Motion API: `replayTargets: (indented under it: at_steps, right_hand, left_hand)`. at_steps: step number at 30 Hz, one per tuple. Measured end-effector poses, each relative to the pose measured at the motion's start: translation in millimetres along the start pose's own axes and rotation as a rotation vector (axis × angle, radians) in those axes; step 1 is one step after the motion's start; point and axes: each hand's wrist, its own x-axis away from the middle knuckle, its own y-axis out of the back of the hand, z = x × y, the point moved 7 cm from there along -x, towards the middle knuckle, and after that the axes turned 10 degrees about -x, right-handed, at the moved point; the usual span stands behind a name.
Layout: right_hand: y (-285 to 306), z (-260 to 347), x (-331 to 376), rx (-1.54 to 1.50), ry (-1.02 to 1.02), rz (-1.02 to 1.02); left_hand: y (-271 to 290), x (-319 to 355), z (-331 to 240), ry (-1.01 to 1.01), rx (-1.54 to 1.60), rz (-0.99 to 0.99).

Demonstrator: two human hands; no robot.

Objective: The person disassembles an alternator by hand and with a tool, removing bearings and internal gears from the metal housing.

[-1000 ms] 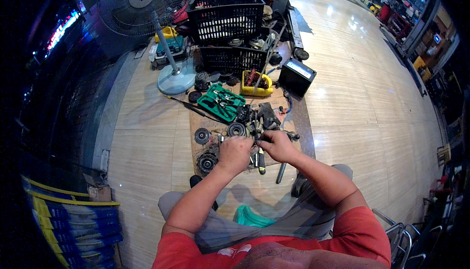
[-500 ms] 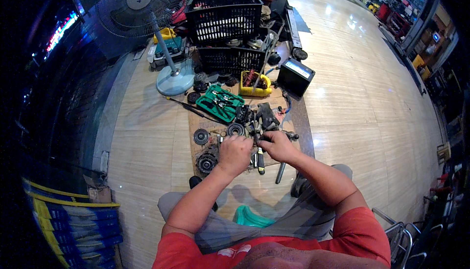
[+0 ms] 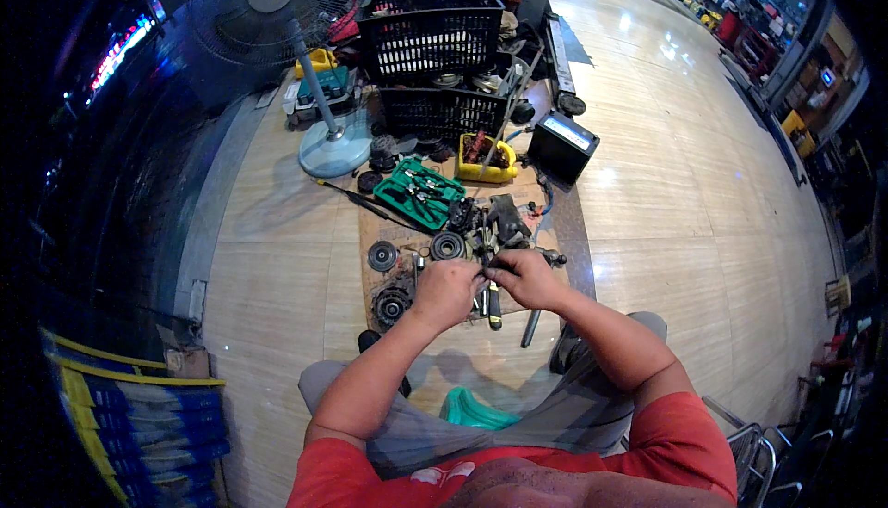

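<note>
Both my hands meet over a brown cardboard sheet (image 3: pixel 375 230) on the wooden floor. My left hand (image 3: pixel 446 291) and my right hand (image 3: pixel 524 277) pinch a small dark metal part (image 3: pixel 485 269) between their fingertips. Just below the hands lies a screwdriver with a black and yellow handle (image 3: pixel 494 308). Round black pulleys (image 3: pixel 448 246) and other greasy machine parts lie on the cardboard around the hands. What exactly the small part is cannot be made out.
An open green tool case (image 3: pixel 422 192), a yellow parts tray (image 3: pixel 487 170), two black plastic crates (image 3: pixel 431 31), a black box (image 3: pixel 563 145) and a standing fan (image 3: pixel 335 149) lie beyond. A metal bar (image 3: pixel 534 325) rests by my right knee. A striped folding chair (image 3: pixel 129 415) stands at left.
</note>
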Motion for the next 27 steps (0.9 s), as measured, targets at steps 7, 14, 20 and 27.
replayTargets:
  at_steps: [7,14,20,27]
  right_hand:
    - [1,2,0,-0.134,-0.255,0.028]
    - [0,-8,2,-0.206,-0.355,0.034]
    - [1,-6,3,-0.296,-0.396,0.069]
    - [4,-3,2,-0.126,-0.271,0.0]
  left_hand:
    - [12,0,-6,-0.053,-0.045,-0.13]
    - [13,0,-8,-0.06,-0.101,-0.164]
    - [14,0,-10,-0.077,-0.132,-0.184]
    - [15,-1,-11,-0.06,-0.125,-0.178]
